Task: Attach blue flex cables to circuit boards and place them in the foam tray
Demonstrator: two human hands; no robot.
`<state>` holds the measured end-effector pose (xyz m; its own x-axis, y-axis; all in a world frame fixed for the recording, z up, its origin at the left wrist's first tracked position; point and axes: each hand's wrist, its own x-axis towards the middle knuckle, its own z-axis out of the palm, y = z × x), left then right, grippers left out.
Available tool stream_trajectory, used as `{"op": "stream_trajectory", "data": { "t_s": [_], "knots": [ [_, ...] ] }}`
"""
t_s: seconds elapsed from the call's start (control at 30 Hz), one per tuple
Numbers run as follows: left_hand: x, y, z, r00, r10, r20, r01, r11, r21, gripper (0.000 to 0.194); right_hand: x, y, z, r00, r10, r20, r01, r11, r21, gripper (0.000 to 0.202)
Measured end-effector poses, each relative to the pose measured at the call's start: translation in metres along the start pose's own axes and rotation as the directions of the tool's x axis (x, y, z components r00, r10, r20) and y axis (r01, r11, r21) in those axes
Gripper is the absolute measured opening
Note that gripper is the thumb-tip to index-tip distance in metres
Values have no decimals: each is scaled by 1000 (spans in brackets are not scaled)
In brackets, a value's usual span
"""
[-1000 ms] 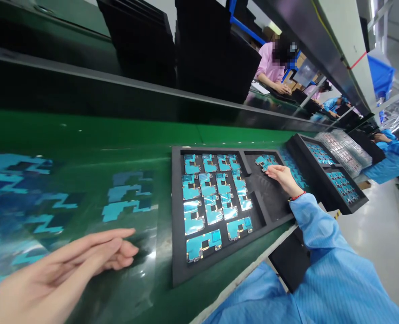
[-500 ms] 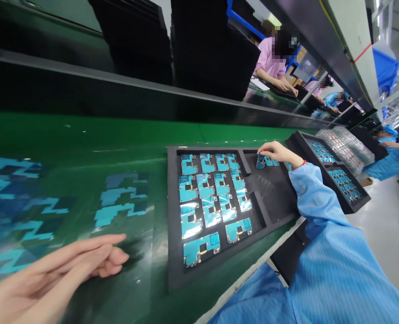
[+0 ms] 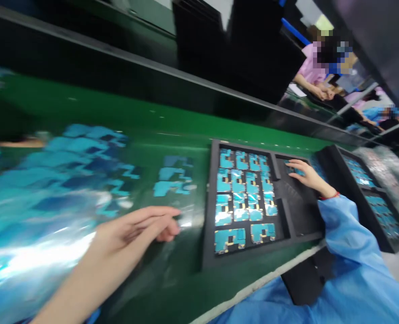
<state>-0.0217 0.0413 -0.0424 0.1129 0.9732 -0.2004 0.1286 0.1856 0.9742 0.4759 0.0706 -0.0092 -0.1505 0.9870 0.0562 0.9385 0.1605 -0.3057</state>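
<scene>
Green bench [image 3: 186,128] | dark tray [image 3: 208,225], right compartment: circuit board [image 3: 298,171] | right hand [image 3: 309,177] over it, fingers curved, pinch unclear | left hand [image 3: 148,227]: thumb against gathered fingers, seemingly empty | board likely light, stiff, slick, fragile; hold by edges

Boards [image 3: 221,239] show teal with gold flecks; tray [image 3: 246,255] is black; bench [image 3: 186,123] green, edge [image 3: 231,300] off-white; sleeve [image 3: 342,234] light blue; bracelet [image 3: 331,196] red; co-worker's shirt [image 3: 310,65] pink

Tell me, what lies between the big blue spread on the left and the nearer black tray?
In the head view, a small group of blue pieces lies on the green tabletop, and the left hand juts in.
</scene>
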Motion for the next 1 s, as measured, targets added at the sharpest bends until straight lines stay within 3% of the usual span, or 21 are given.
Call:
{"op": "stream_trajectory", "data": {
  "t_s": [0.03,0.13,0.23,0.33,0.4,0.5,0.6,0.67,0.73,0.87,1.0],
  "knots": [
    [-1,8,2,999,-3,34,4,1000,-23,23,-2,4,-1,1000,-10,-4,10,1000,-7,36],
    [-2,25,1,998,-3,-57,-4,992,-123,17,-5,12,-6,999,-31,-14,31,999,-44,37],
    [-2,32,-6,977,0,-215,-43,980,-196,14,-3,-13,-12,994,-72,-80,60,988,-145,42],
    [0,33,-9,948,-8,-319,-82,960,-268,15,10,-83,-9,971,-206,-121,188,971,-147,40],
    [3,32,-9,940,-27,-340,-84,948,-307,16,26,-143,8,941,-320,-112,315,947,-62,37],
    [7,28,-8,942,-41,-334,-73,944,-323,18,57,-225,54,877,-481,17,479,876,56,44],
    [12,22,-11,933,-29,-359,-86,950,-299,20,89,-274,104,852,-487,191,495,869,9,63],
    [16,17,-13,920,-16,-393,-99,958,-270,21,105,-287,127,850,-467,243,482,876,-4,62],
    [20,12,-17,911,0,-412,-104,967,-231,24,113,-289,139,843,-491,221,501,866,14,49],
    [25,6,-21,923,43,-383,-85,992,-94,26,114,-283,138,810,-563,167,564,825,47,20],
    [23,7,-23,938,100,-331,-82,994,68,22,108,-280,129,754,-648,109,649,760,32,24]
  ]
}}
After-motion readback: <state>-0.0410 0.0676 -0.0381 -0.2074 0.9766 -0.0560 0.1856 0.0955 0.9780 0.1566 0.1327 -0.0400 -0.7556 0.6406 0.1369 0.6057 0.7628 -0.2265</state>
